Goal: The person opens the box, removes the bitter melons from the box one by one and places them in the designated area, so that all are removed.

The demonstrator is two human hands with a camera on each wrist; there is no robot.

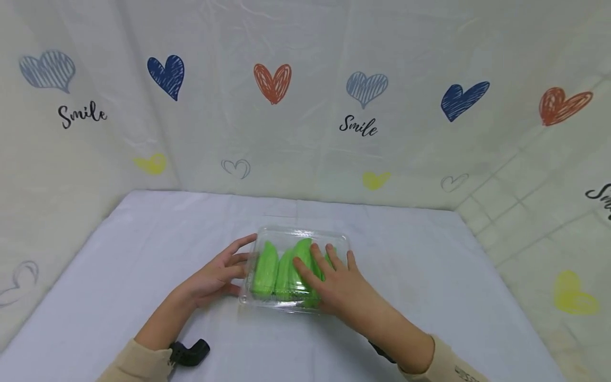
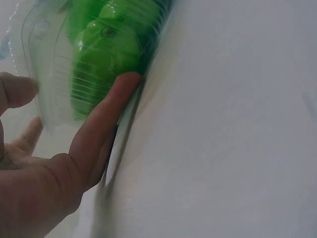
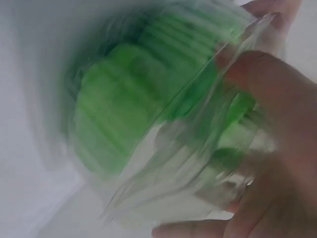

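A clear plastic clamshell box [image 1: 305, 231] lies on the white cloth, its lid down. Inside are several long, bright-green, ridged vegetable-like pieces [image 1: 265, 270], side by side; their exact kind is unclear. At the box's left side my left hand [image 1: 215, 277] touches the wall and edge with fairly straight fingers. In the left wrist view, one finger [image 2: 106, 106] lies along the box's lower side. My right hand [image 1: 341, 286] rests spread across the lid's right part, covering some green pieces. The right wrist view shows the box's rim [image 3: 193, 129] close up and blurred.
A white cloth [image 1: 410, 254] covers the table. Behind it hangs a pale backdrop [image 1: 305, 132] printed with hearts and "Smile". A black wrist device [image 1: 191, 353] sits by the left sleeve [image 1: 143, 361].
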